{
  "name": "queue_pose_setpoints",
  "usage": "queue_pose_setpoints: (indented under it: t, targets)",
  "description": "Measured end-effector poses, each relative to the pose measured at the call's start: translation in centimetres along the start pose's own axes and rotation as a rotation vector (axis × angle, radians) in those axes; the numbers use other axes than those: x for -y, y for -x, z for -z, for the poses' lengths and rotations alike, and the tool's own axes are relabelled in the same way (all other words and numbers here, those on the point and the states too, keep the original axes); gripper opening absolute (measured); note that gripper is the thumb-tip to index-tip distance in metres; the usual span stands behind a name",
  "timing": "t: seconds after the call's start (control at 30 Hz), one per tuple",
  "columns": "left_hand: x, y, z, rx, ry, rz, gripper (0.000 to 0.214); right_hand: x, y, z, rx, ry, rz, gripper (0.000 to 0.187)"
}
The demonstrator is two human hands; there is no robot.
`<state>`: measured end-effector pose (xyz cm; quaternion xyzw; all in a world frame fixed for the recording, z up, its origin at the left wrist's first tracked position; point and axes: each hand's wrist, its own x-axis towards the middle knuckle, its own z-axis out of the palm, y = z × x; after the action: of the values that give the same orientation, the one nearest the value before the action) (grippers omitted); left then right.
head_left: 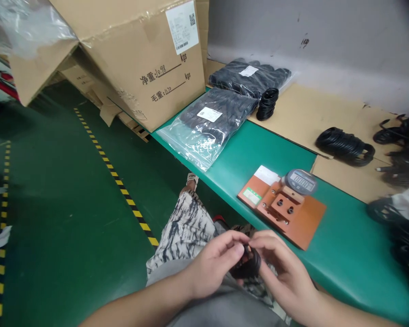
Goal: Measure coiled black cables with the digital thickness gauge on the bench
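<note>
Over my lap, just off the table's front edge, both hands hold a coiled black cable (254, 267). My left hand (215, 262) pinches it from the left, thumb and forefinger together near the top of the coil. From the other side my right hand (282, 268) grips it, fingertips meeting the left ones. A small copper-coloured bit shows between the fingertips, too small to make out. Beyond the hands, an orange-brown fixture (286, 209) with a round digital gauge (299, 181) lies on the green table mat (344, 259).
Clear bags of coiled cables (207, 118) lie at the table's far end, beside a large cardboard box (146, 68). Loose cable coils (344, 146) rest on cardboard at the back. More dark cables (405, 222) pile up at the right. Striped tape (122, 190) marks the floor.
</note>
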<state>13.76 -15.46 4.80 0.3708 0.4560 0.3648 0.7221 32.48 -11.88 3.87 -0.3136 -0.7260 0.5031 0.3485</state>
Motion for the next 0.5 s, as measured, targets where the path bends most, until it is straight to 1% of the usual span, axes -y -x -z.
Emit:
queue_pose_setpoints:
  t: [0.1,0.17,0.2,0.27,0.37,0.43,0.5]
  targets:
    - [-0.31,-0.13,0.31,-0.096,-0.207,-0.223,0.021,-0.12,-0.04,-0.11,-0.037,-0.098,-0.082,0.023]
    - [-0.58,-0.13,0.45,-0.112,-0.309,-0.329,0.015,-0.14,0.03,-0.16,-0.018,-0.12,-0.095,0.024]
    - [-0.68,-0.12,0.49,-0.109,-0.331,-0.346,0.013,-0.15,0.1,-0.18,-0.001,-0.119,-0.095,0.024]
    - [-0.77,-0.07,0.53,-0.098,-0.334,-0.324,0.01,-0.18,0.29,-0.27,0.029,-0.117,-0.096,0.023]
    - [-0.82,-0.04,0.59,-0.084,-0.336,-0.294,0.009,-0.25,0.42,-0.55,0.028,-0.157,-0.119,0.02]
    - [-0.85,-0.07,0.72,-0.086,-0.367,-0.303,0.01,-0.21,0.21,-0.72,0.017,-0.227,-0.173,0.018]
    - [-0.83,-0.09,0.92,-0.1,-0.413,-0.325,0.009,0.05,-0.25,-0.69,0.011,-0.327,-0.256,0.018]
